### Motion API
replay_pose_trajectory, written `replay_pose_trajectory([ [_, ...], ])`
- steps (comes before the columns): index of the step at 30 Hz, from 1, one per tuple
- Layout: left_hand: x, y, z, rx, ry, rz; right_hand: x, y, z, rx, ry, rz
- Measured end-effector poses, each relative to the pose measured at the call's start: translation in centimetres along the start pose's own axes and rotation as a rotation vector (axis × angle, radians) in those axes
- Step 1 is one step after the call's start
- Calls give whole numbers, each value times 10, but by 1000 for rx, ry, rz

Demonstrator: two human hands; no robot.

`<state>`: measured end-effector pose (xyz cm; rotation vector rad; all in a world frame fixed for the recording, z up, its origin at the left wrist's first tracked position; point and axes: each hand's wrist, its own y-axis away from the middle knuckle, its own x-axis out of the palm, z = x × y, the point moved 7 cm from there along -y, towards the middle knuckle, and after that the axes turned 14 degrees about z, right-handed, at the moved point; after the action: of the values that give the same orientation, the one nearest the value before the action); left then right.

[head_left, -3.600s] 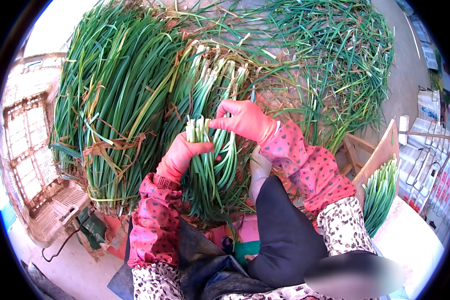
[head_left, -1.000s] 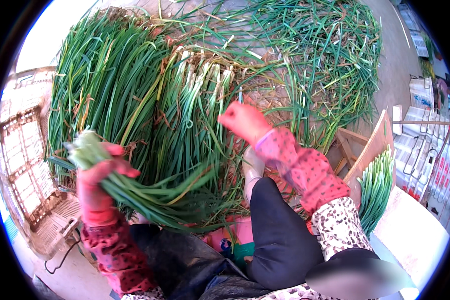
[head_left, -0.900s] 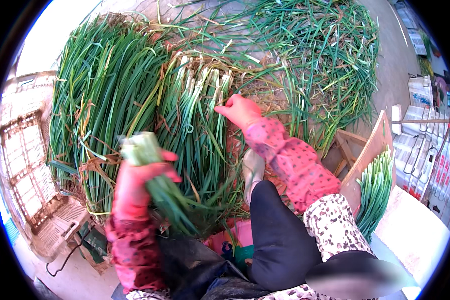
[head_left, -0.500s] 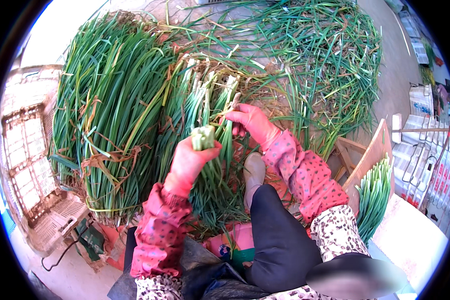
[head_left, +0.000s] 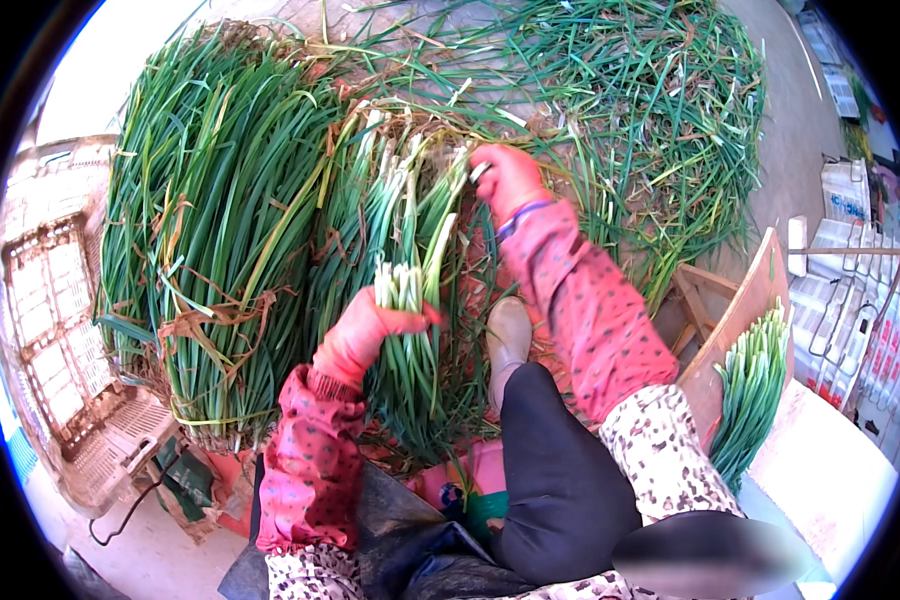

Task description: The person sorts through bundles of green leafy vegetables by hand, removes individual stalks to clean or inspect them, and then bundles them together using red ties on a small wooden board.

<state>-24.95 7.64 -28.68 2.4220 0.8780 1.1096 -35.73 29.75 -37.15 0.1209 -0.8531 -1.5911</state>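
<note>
My left hand [head_left: 358, 335], in a pinkish-red rubber glove, is closed around a bunch of long green stalks [head_left: 398, 290], chives or scallions by their look. Their pale cut ends stick up above the fist, and the leaves hang below it. One longer stalk [head_left: 436, 255] rises beside the bunch. Farther off, my right hand [head_left: 510, 182], gloved alike, is curled at the pale ends of loose stalks [head_left: 410, 165] lying in front of me. A small white and dark thing shows at its fingers; I cannot make out what it is.
A tall heap of uncut green stalks [head_left: 230, 220] stands at left, beside a muddy plastic crate [head_left: 60, 320]. Leaf trimmings [head_left: 660, 130] cover the far right floor. At right, trimmed stalks [head_left: 748, 390] lean by a wooden board [head_left: 735, 320]. My boot [head_left: 510, 335] is between my hands.
My right hand has moved away, up toward the far ends of the loose stalks. My left hand has come slightly lower and nearer with the bunch, whose ends now stand more upright.
</note>
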Motion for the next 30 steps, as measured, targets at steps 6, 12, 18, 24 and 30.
replay_pose_trajectory([
  [6, -20, 24, 17, 45, 92, -85, 25, 36, 16, 501, 1086, 296],
  [12, -6, 23, 7, 128, 221, 4, 108, 101, -52, 501, 428, 821],
  [18, -46, 37, 16, 98, 153, -205, 93, 89, -48, 396, 791, 455],
  [24, -33, 16, 10, 166, 171, -197, 118, 83, -40, 43, 1199, 450],
  [30, -25, 26, 12, 38, 295, -92, 85, 72, -15, 237, 943, 508],
])
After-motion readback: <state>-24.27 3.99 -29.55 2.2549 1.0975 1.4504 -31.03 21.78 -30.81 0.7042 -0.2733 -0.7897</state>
